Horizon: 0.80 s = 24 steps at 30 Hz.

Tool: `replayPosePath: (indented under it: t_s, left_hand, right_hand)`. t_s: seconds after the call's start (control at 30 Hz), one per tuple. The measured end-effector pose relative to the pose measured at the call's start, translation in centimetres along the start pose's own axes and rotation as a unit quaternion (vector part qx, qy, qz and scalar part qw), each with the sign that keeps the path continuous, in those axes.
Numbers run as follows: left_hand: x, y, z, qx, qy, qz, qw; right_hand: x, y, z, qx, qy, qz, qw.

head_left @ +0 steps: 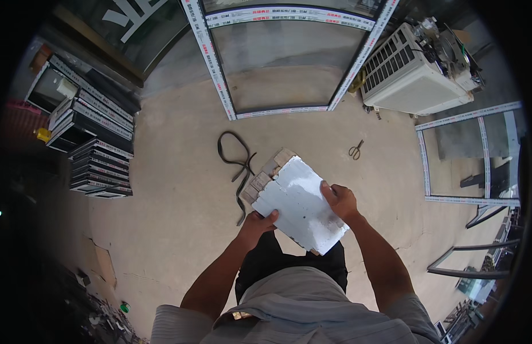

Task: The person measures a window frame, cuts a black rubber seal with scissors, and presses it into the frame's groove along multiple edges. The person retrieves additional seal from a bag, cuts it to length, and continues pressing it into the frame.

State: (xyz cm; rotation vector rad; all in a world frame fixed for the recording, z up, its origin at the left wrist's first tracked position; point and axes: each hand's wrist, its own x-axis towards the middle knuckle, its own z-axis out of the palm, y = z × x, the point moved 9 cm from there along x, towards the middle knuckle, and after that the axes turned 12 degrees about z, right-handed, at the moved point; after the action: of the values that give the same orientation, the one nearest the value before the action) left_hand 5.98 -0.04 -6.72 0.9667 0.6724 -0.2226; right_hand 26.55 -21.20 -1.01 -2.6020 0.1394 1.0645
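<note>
Held at a slant in front of my waist is a flat white panel (303,200) with a glossy face and chipped edges. Worn wooden blocks (257,186) show along its upper left side. My left hand (258,225) grips its lower left edge with the thumb on top. On the right edge, my right hand (339,202) is closed round the panel, thumb also on the face. The fingers underneath are hidden. A black rubber strip (233,150) lies looped on the floor beyond the panel's left side.
Scissors (356,151) lie on the floor (180,229). Ahead stands a tall glazed frame (280,113) with taped edges. An air-conditioner unit (412,74) is at the far right, above another frame (472,200). Stacked dark frames (100,166) stand at the left.
</note>
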Motion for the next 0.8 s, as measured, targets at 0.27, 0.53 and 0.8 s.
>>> replayPosePath:
  t_s: [0.27,0.53,0.8]
  left_hand:
    - [8.2,1.5,0.2,0.267,0.118,-0.04,0.956]
    - [8.9,0.7,10.8,0.547,0.164,-0.096,0.815]
    - [14.8,6.3,14.6,0.574,0.197,-0.024,0.794]
  right_hand:
    - [15.1,-9.8,-8.2,-0.107,0.051,-0.074,0.99]
    - [28.1,-13.4,-17.3,-0.23,0.032,-0.164,0.959]
    - [36.0,-17.5,-20.7,-0.338,0.033,-0.218,0.915]
